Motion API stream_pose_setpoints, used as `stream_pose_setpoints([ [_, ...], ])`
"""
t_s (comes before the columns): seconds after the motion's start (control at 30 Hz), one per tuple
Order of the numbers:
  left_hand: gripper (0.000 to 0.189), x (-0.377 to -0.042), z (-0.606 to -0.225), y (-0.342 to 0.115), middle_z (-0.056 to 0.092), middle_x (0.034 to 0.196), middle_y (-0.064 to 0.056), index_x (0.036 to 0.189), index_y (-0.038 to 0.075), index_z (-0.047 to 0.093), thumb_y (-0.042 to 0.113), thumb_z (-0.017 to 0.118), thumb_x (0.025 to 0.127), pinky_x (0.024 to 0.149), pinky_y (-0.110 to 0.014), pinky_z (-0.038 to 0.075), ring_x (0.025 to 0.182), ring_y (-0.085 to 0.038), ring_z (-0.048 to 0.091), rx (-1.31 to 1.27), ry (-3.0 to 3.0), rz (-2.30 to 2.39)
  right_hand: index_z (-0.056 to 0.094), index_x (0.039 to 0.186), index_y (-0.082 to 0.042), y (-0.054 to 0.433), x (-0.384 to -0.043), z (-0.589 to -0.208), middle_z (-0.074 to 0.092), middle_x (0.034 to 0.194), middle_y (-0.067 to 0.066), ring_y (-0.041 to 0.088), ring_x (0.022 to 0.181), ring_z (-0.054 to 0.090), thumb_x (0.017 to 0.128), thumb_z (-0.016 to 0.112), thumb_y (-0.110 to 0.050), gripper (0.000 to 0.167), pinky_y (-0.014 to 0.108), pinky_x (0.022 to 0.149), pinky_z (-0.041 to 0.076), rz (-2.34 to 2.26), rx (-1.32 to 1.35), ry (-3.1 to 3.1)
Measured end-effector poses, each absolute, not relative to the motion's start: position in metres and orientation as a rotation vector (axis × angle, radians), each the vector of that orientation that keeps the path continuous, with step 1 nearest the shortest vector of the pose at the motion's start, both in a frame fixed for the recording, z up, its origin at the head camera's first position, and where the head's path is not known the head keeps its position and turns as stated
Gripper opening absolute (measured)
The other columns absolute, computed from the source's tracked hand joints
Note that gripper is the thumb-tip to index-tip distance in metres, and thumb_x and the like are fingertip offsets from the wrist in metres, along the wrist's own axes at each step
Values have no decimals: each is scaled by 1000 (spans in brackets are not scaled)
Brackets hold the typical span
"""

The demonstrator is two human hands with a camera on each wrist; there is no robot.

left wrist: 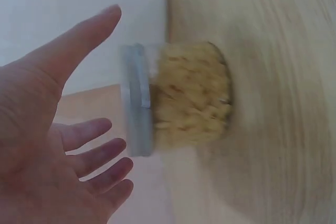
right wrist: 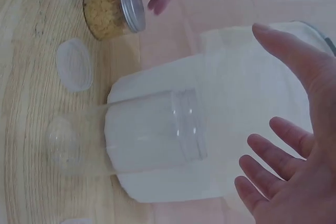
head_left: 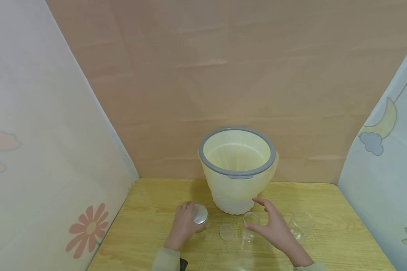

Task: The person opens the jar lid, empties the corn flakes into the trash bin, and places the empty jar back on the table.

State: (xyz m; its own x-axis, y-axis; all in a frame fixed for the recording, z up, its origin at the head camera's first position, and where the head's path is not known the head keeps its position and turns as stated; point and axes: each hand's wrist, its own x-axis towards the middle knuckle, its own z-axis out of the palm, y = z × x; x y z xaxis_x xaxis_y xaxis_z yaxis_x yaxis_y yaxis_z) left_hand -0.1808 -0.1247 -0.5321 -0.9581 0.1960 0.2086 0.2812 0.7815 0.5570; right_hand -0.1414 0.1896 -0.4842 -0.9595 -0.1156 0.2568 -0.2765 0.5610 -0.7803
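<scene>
A clear jar of yellow flaky pieces (left wrist: pixel 191 95) with a silver screw lid (head_left: pixel 200 214) stands upright on the table. My left hand (head_left: pixel 184 224) is beside that lid, its thumb and fingers spread; the left wrist view shows a gap between them and the jar. Farther right stands a tall, clear, lidless jar (right wrist: pixel 142 135), seemingly empty. Around its open mouth my right hand (head_left: pixel 274 229) is spread, thumb and fingers apart, without gripping it. Between the two jars lies a clear round lid (head_left: pixel 227 232), flat on the wood.
Behind the jars stands a cream bin (head_left: pixel 228 194) with a grey rim and a thin plastic liner. A clear beaker-like vessel (head_left: pixel 302 225) is right of my right hand. Printed cloth walls (head_left: pixel 98 169) border the wooden table (head_left: pixel 135 244). A dark object (head_left: pixel 183 264) shows beside my left sleeve.
</scene>
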Motion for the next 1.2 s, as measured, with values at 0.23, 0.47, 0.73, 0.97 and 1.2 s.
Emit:
stream_pose_setpoints([
  [0.23,98,-195,-553,-130,54,132,-26,138,-9,49,38,97,66,92,-58,50,115,-45,52,-375,-2931,-951,54,141,-12,174,-139,-483,53,143,12,45,131,46,73,94,-38,83,68,101,38,1453,351,-2577],
  [0.47,97,-203,-562,-131,55,128,-25,137,-10,48,29,98,64,91,-59,50,113,-45,54,-327,-2900,-1067,56,139,-13,160,-141,-484,55,140,4,35,134,46,71,95,-36,82,64,105,36,1526,395,-2534],
  [0.73,90,-199,-548,-131,56,128,-23,135,-8,52,32,95,68,88,-55,52,112,-40,57,-330,-2876,-1099,58,137,-15,152,-137,-480,57,138,0,33,129,49,72,95,-34,78,62,103,39,1530,390,-2526],
  [0.97,86,-189,-510,-123,62,119,-12,131,-1,59,56,87,73,79,-44,53,102,-28,60,-441,-2808,-1071,57,138,-17,145,-132,-473,57,138,-5,24,127,51,71,94,-40,79,55,103,42,1573,492,-2506],
  [1.2,83,-174,-470,-112,59,117,2,127,12,64,73,78,72,78,-36,51,99,-17,57,-568,-2699,-1054,54,140,-19,137,-128,-468,55,140,-9,21,129,51,70,94,-43,84,52,105,42,1587,546,-2562],
])
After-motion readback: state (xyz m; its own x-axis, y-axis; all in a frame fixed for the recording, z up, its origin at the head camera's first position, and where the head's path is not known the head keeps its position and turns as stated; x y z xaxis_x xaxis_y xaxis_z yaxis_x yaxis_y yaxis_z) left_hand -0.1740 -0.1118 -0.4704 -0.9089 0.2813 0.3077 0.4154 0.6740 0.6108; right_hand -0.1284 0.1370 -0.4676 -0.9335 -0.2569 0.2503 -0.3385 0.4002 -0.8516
